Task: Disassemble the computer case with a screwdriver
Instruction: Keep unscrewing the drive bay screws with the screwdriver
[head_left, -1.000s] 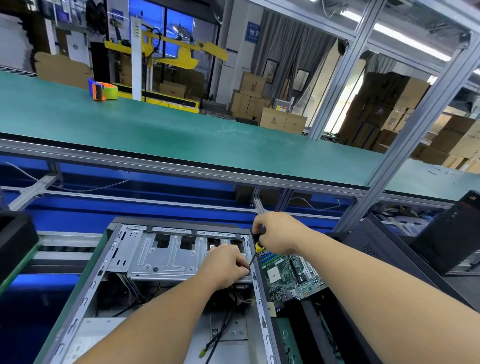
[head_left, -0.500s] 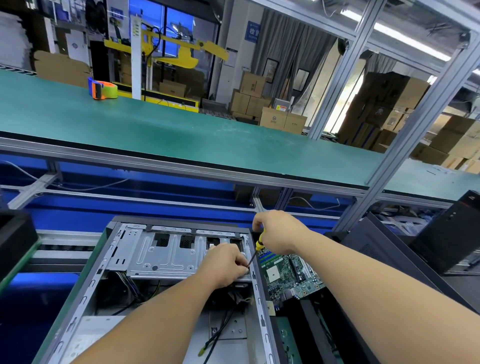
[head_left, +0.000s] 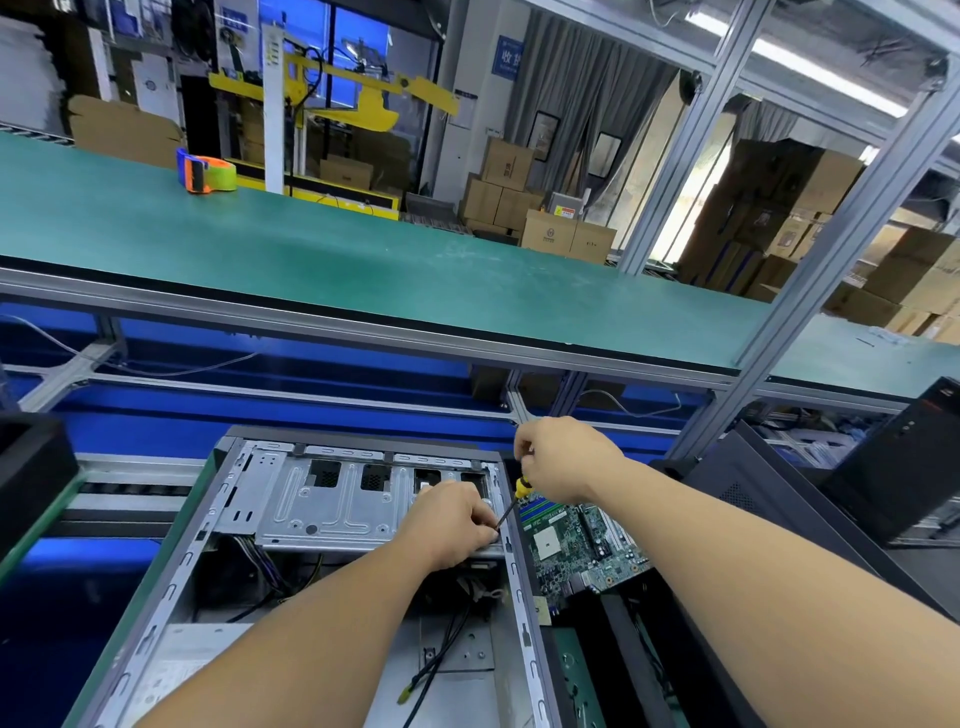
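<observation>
Right hand (head_left: 563, 457) barely shifted | slim yellow-collared screwdriver (head_left: 511, 506) | ribbed steel case (head_left: 332, 499)

Bright overhead strip light (head_left: 826, 73), soft shadows, wide-angle bending at edges, slight overall softness.

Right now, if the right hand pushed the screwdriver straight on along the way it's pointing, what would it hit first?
The right hand aims the screwdriver down and left. It would probably meet the fingertips of the left hand first, then the metal drive bracket at the computer case rim. Depth is unclear.
</observation>
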